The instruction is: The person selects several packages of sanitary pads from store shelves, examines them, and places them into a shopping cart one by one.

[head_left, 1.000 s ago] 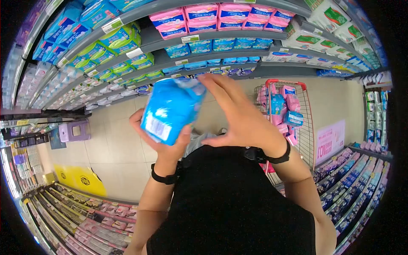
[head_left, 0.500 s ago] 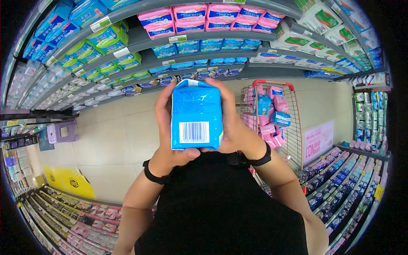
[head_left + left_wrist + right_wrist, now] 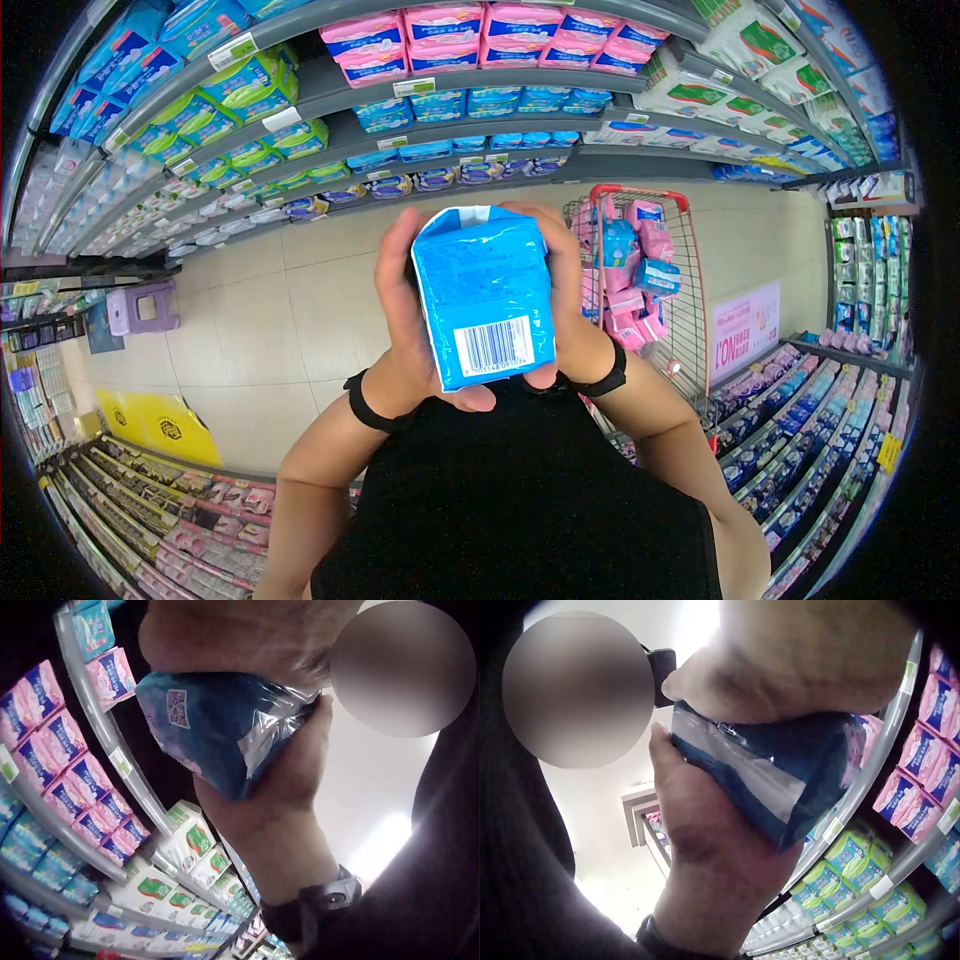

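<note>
A blue plastic-wrapped pack of sanitary pads [image 3: 484, 290] is held up before the chest, its barcode panel facing the head camera. My left hand [image 3: 405, 315] grips its left side, with the thumb under the lower edge. From the right, my right hand [image 3: 568, 295] holds the opposite side, fingertips over the top corner. A small square code shows on the pack [image 3: 202, 724] in the left wrist view. A clear glossy strip runs along the pack [image 3: 780, 780] in the right wrist view.
A shopping cart [image 3: 690, 200] with pink and blue packs stands to the right. Ahead, curved shelves [image 3: 450, 82] carry pink, blue and green packs. A purple stool [image 3: 142, 308] stands at the left on the tiled floor [image 3: 250, 340]. Low racks [image 3: 800, 420] line the near side.
The right hand, earlier apart from the pack with fingers spread, now grips its right side. The pack has moved rightward and turned its barcode panel squarely to the head camera.
</note>
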Available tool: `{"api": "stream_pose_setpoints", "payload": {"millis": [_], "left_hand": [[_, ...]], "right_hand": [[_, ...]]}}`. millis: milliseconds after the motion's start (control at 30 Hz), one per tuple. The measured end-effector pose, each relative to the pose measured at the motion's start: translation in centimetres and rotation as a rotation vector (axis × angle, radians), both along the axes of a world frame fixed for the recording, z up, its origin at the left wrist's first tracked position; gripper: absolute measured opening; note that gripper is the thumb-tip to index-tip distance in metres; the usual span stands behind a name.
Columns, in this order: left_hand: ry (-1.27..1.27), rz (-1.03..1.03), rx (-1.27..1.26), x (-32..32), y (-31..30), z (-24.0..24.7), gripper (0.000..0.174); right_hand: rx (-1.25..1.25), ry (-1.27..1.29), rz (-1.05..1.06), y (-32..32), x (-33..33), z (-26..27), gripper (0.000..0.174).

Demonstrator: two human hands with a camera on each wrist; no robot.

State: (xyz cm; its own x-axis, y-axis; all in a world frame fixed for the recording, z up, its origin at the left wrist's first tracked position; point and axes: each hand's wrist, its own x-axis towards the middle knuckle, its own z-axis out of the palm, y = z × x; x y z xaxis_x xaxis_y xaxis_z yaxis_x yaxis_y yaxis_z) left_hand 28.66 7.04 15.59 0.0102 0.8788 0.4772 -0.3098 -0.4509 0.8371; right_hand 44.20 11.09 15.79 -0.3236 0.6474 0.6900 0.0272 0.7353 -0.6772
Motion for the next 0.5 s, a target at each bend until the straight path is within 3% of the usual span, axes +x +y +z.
{"api": "stream_pose_setpoints", "payload": {"millis": [200,267,333,367,433,500], "left_hand": [[0.108,-0.036,-0.269,-1.3,-0.7,-2.2,0.128],[0.162,0.012,-0.207,-1.5,-1.0,-3.1,0.125],[0.193,0.108,0.006,-1.2,-0.6,-1.9,0.122],[0.213,0.152,0.107,-1.2,-0.3,-1.3,0.120],[0.263,0.199,0.243,-1.4,0.3,-0.6,0.119],[0.287,0.232,0.291,-1.6,0.3,-0.5,0.118]], "right_hand": [[0.034,-0.007,-0.027,-0.2,0.0,-0.3,0.124],[0.047,-0.010,-0.020,-0.2,-0.1,-0.2,0.124],[0.043,-0.015,-0.009,-0.2,-0.3,0.2,0.105],[0.033,-0.018,-0.005,-0.4,-0.3,0.6,0.088],[0.022,-0.001,0.014,-0.5,-0.5,0.6,0.087],[0.005,0.039,0.063,-0.5,-0.6,0.2,0.114]]}}
